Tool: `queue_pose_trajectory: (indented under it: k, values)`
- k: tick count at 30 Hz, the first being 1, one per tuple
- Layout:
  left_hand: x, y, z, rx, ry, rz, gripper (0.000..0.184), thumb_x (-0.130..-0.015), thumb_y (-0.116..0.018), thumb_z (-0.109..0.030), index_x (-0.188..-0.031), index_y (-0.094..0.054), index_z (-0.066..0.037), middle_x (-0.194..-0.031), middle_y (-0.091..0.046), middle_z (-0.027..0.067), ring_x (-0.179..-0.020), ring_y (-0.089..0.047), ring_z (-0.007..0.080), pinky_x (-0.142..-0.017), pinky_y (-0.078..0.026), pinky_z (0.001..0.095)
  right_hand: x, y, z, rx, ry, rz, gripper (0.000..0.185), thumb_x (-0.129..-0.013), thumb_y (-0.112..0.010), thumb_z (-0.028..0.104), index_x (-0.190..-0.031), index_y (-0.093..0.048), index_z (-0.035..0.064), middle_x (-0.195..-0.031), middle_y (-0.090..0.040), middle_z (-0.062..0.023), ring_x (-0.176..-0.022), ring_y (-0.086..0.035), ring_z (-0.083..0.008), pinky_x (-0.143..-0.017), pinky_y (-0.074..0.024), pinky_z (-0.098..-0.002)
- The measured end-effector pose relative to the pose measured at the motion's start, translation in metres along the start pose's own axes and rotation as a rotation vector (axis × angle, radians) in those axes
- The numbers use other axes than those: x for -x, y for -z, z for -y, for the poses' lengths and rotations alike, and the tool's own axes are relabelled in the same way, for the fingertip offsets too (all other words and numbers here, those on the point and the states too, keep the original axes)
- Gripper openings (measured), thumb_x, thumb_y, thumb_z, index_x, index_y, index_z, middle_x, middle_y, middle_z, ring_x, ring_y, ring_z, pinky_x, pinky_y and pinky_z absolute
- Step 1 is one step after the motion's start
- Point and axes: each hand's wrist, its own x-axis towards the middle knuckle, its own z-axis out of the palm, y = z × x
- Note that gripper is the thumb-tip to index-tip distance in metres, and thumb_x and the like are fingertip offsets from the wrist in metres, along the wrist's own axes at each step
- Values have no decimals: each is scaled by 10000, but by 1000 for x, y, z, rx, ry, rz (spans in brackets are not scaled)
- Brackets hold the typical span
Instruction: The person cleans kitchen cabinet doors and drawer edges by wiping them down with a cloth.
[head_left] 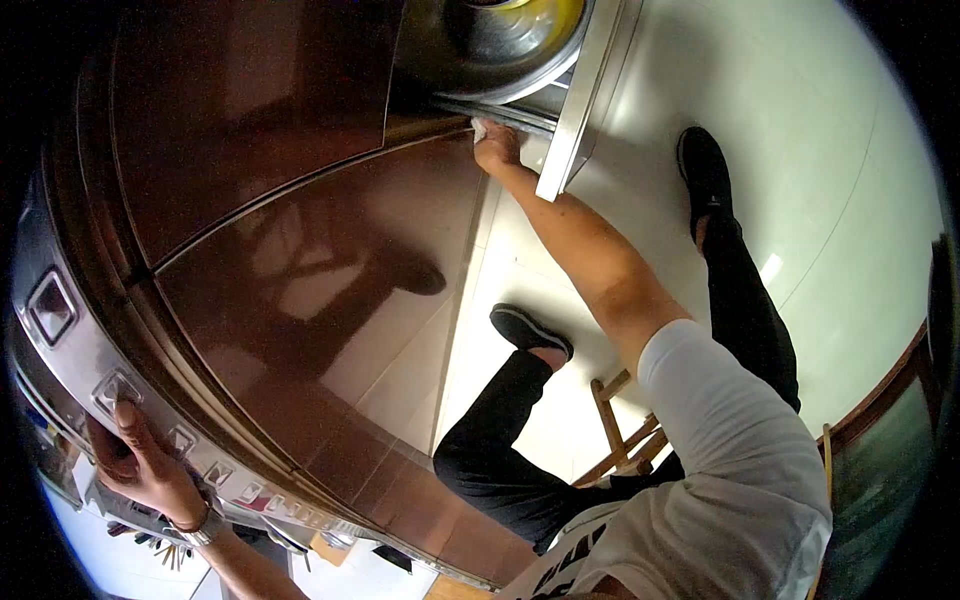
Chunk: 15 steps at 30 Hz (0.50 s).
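My right hand (pixel 497 150) reaches far out, closed round a small white wad, a cloth or a tissue (pixel 479 131). It is beside the metal rail (pixel 500 115) under a pulled-out drawer (pixel 575 110), at the top edge of a glossy brown cabinet door (pixel 330 280). Most of the wad is hidden by the fingers. A large shiny metal bowl (pixel 540 75) sits in the drawer. At lower left my left hand (pixel 150 470), with a watch at the wrist, grips the edge of the silver patterned counter trim (pixel 225 475). Its thumb lies on the trim and some fingers are hidden.
A wooden stool (pixel 625 440) stands by my legs on pale floor tiles (pixel 820 150). My black shoes (pixel 707 170) are on the floor near the cabinet. Utensils (pixel 160 547) lie on the counter at lower left. A dark panel (pixel 880 490) stands at right.
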Motion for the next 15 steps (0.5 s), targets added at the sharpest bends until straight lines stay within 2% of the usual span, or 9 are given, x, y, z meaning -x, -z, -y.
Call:
queue_pose_trajectory:
  k: [3,4,6,7,9,11,13,15]
  values:
    - [-1,-9,-5,83,-113,-65,403,-884,-601,-241,-1140,-564,68,-920,-630,55,-695,-491,89,-581,-367,206,-12,-23,-19,34,-37,16,333,-728,-528,84,-1036,-644,42,-921,-652,-201,-864,-631,-315,-755,-496,-372]
    - [-1,-10,-8,84,-113,-64,403,-884,-601,-241,-1140,-564,68,-920,-630,55,-695,-491,89,-581,-367,206,-11,-9,-5,-19,-71,51,305,-733,-519,61,-1012,-643,46,-902,-652,-184,-842,-625,-284,-743,-491,-355]
    - [-1,-11,-14,55,-83,-62,561,-840,-649,-395,-1124,-562,81,-884,-614,61,-717,-498,96,-580,-363,180,12,36,50,-261,-155,110,262,-745,-502,16,-965,-641,54,-863,-650,-151,-796,-614,-221,-721,-480,-319]
    - [-1,-10,-12,58,-83,-60,561,-840,-649,-395,-1124,-562,81,-884,-614,61,-717,-498,96,-580,-363,180,23,54,77,-394,-170,118,248,-751,-493,-7,-941,-640,59,-844,-649,-134,-773,-608,-190,-710,-475,-302]
    - [-2,-12,-7,28,-135,-102,552,-839,-646,-406,-1118,-570,64,-852,-604,43,-682,-477,83,-560,-340,181,38,34,88,-702,139,-27,289,-750,-440,-104,-928,-606,52,-855,-610,-69,-823,-566,-148,-775,-447,-286]
    - [-2,-15,-17,26,-145,-88,541,-840,-644,-406,-1110,-576,57,-831,-594,34,-668,-464,78,-550,-331,189,63,51,136,-932,295,12,356,-734,-395,-166,-943,-584,51,-886,-586,-46,-886,-549,-151,-830,-428,-293]
    - [-1,-16,-19,16,-156,-76,530,-841,-642,-407,-1103,-581,50,-810,-584,25,-654,-451,73,-541,-321,196,90,75,175,-900,404,131,363,-745,-408,-147,-1005,-556,58,-908,-590,-45,-897,-549,-154,-832,-429,-289]
    - [1,-13,-15,61,-56,-60,509,-851,-632,-393,-1094,-583,50,-770,-566,11,-627,-416,65,-526,-288,201,91,71,170,-917,425,88,362,-745,-424,-130,-1030,-539,61,-921,-598,-65,-906,-565,-179,-830,-436,-299]
